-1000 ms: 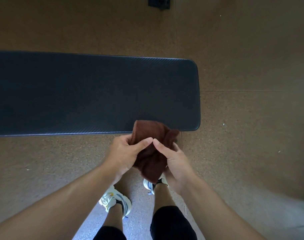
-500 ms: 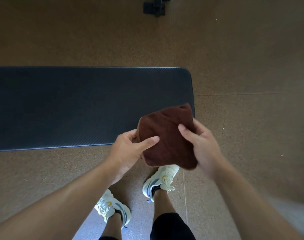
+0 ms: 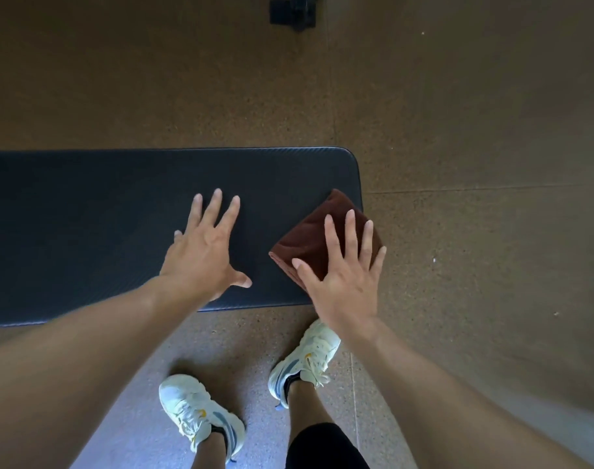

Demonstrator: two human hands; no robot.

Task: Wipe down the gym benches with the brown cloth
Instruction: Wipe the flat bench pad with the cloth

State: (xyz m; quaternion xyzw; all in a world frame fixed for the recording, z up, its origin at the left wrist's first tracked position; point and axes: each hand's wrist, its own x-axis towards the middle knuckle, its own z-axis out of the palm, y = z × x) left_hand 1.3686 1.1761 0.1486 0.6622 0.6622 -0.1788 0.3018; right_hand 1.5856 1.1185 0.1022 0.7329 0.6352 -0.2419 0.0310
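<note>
Brown cloth [image 3: 309, 238], folded into a thick pad, lies on the right-hand end of the black gym bench [image 3: 119, 231], turned cornerwise so that one corner reaches the bench's end edge and another juts a little past it over the floor. The right hand [image 3: 344, 282] rests flat on top of the pad, fingers straight and spread, thumb out to the side, gripping nothing and simply pressing down. The left hand [image 3: 204, 255] is just beside it on the bare bench pad, also flat with fingers splayed and holding nothing; it looks like a brace, though whether it bears weight cannot be told. The relation that matters is this: the bench's long axis runs left to right across the view, and the cloth sits at its far right end, so nearly all the unwiped surface lies to the left of the right hand. By my reading, wiping has barely started, and the next stroke should travel leftward along that axis. The left hand lies directly in that path and would need to lift or slide ahead. Beyond the bench is a speckled brown floor [image 3: 475, 130], a dark piece of equipment [image 3: 294, 13] at the top edge, and the person's white trainers [image 3: 201, 414] below.
</note>
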